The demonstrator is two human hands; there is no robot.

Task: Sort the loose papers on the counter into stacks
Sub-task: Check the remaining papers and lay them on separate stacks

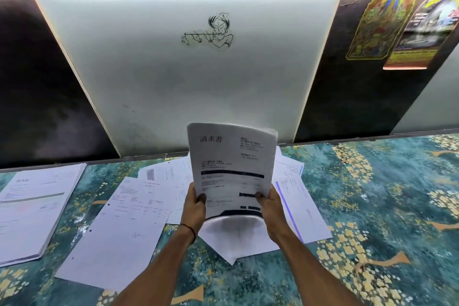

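Left hand (pixel 195 202) and right hand (pixel 269 204) each pinch one printed sheet (pixel 232 169), raised above loose papers (pixel 139 208) on the tabletop (pixel 372 206); its curled top could flop over.

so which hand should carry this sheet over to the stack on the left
Left, probably. Both the left hand and right hand pinch the sheet at its lower corners, but the stack lies on the left hand's side; the right would have to cross over the loose papers.

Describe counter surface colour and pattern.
The counter is mottled teal-green with pale yellow flower clusters and orange-tan motifs, best in head view.
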